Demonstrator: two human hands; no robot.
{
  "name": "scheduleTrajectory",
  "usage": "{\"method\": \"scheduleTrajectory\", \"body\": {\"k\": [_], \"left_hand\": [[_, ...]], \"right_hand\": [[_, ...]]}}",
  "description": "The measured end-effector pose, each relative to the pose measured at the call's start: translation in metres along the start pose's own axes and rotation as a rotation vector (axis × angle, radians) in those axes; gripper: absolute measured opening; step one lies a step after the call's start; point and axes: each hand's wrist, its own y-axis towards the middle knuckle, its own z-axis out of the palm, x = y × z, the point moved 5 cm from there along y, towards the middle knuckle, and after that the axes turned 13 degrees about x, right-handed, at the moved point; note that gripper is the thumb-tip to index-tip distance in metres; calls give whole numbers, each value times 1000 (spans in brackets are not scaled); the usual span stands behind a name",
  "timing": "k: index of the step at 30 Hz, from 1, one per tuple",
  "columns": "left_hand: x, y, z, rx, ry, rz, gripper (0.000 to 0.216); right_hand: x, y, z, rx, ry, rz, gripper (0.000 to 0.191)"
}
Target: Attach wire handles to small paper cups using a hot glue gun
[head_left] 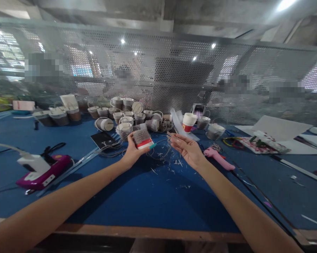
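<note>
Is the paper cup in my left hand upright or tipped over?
Tipped. The left hand holds the paper cup on its side, red band facing the camera, above the blue table.

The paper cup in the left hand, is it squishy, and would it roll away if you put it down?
The paper cup is probably light and easy to crush: the left hand holds it with just its fingertips. On its side it would likely roll in a curve, as it looks tapered. The finished cups behind stand steady upright.
</note>
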Motion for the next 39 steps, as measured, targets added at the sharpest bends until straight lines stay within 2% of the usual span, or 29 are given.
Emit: {"method": "scheduleTrajectory", "body": {"k": [5, 7, 10, 14, 19, 24, 26, 30, 34, 39], "left_hand": [[-6, -2, 5, 52, -7, 9, 85], [-7, -3, 9, 105, 5, -10, 86], [-5, -5, 15, 209, 81, -93, 86], [0, -6, 18, 268, 184, -148, 87], [4, -6, 17, 310, 209, -161, 86], [-3, -5, 17, 294, 219, -17, 95], [-5, -5, 20, 322, 163, 8, 91], [-7, -6, 24, 352, 101, -39, 77], [-8, -8, 24, 358, 127, -76, 80], [-2, -11, 25, 454, 9, -78, 82]], "right_hand": [[-1, -2, -9, -98, -228, -42, 22], [1, -3, -11, -134, -338, -60, 24], [10, -4, -12, -205, -562, -167, 25], [15, -4, -4, -160, -755, -259, 22], [11, -9, 12, -41, -735, -285, 21], [-2, -11, 26, 82, -578, -153, 24], [-5, -11, 29, 115, -549, -134, 26], [-13, -10, 35, 184, -514, -73, 30], [-18, -10, 36, 204, -467, -31, 33], [-28, -8, 38, 230, -373, 39, 35]]}}
